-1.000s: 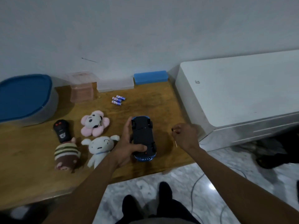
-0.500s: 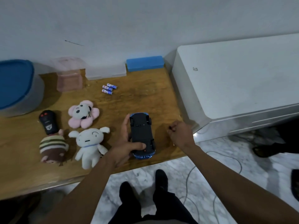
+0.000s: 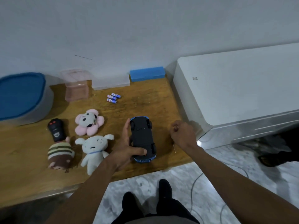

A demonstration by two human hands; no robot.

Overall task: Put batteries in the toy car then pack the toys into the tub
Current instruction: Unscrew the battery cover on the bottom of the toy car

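Note:
A blue toy car (image 3: 142, 136) lies upside down on the wooden table (image 3: 145, 104), its black underside up. My left hand (image 3: 127, 149) grips it, fingers along its left side and thumb across the near end. Right of the car, my right hand (image 3: 182, 135) is curled round a thin screwdriver (image 3: 174, 148), whose metal tip pokes out below the fist. Three small batteries (image 3: 113, 98) lie together farther back. The grey tub with a blue lid (image 3: 22, 97) stands at the far left.
A black remote (image 3: 55, 130), a pink flower plush (image 3: 89, 122), a white plush (image 3: 95, 147) and a striped brown plush (image 3: 60, 155) lie left of the car. Pink (image 3: 76, 89), clear (image 3: 110, 82) and blue (image 3: 147, 75) boxes line the wall. A white appliance (image 3: 234, 88) borders the table's right side.
My right hand has stayed curled round the screwdriver beside the car, shifting only slightly. My left hand keeps its grip on the car. The view has swung a little.

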